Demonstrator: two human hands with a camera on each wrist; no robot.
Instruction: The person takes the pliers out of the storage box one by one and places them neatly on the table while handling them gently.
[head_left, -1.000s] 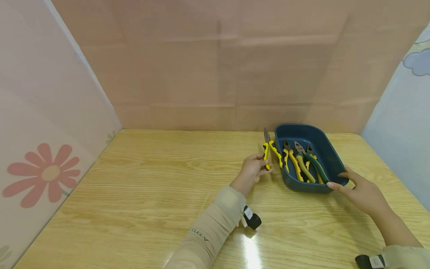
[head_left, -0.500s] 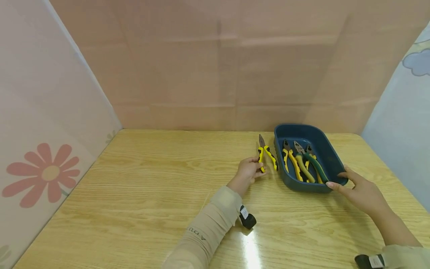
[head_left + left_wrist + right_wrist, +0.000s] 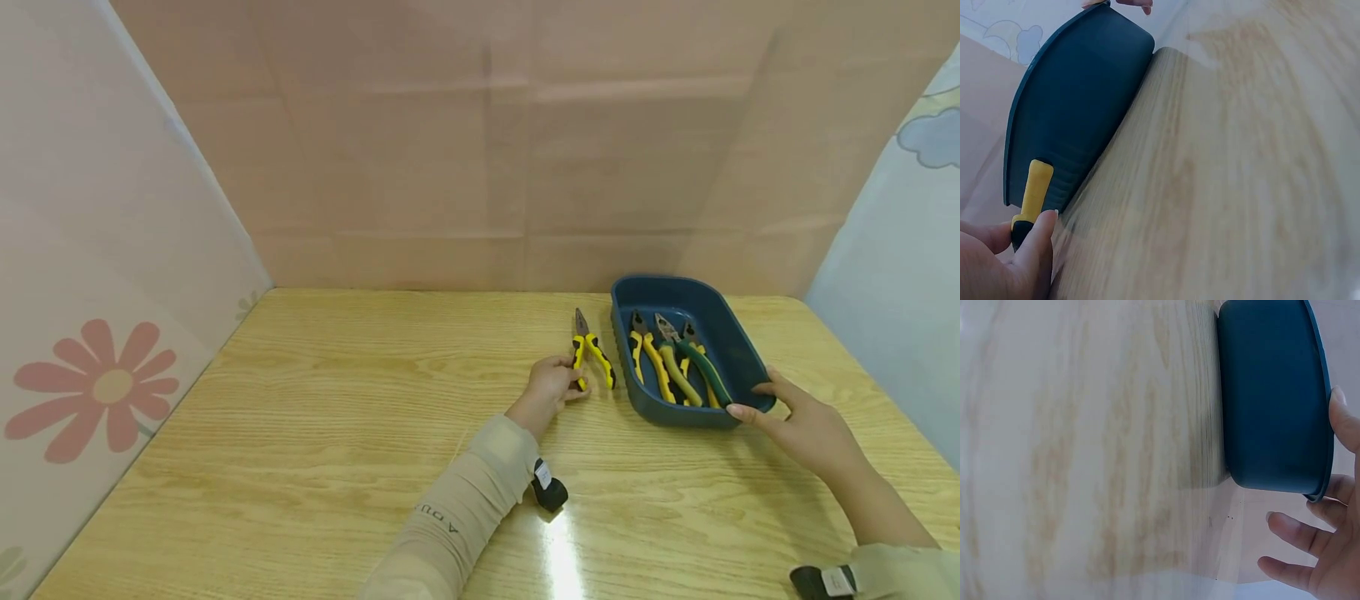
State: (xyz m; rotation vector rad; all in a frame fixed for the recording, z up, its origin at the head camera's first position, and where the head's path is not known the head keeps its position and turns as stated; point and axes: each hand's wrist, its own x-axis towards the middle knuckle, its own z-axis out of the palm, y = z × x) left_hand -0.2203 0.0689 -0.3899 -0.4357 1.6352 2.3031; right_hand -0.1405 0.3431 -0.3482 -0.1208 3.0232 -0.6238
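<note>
The pliers (image 3: pixel 582 331) are pinched by one handle (image 3: pixel 578 352) in the left hand (image 3: pixel 550 382), at nine o'clock from the tub (image 3: pixel 678 417), which is held by the right hand (image 3: pixel 810 429). Likely hard and a bit heavy, the pliers are best held by both handles.

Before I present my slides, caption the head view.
Left hand grips yellow-black pliers beside a blue bin; right hand holds that bin's corner.

In the head view, the left hand (image 3: pixel 551 385) has drawn the pliers (image 3: pixel 582 332) toward seven o'clock; their three-o'clock handle (image 3: pixel 599 357), overlapping the tub's rim (image 3: pixel 614 310) a second ago, now shows table (image 3: pixel 390 400) between
</note>
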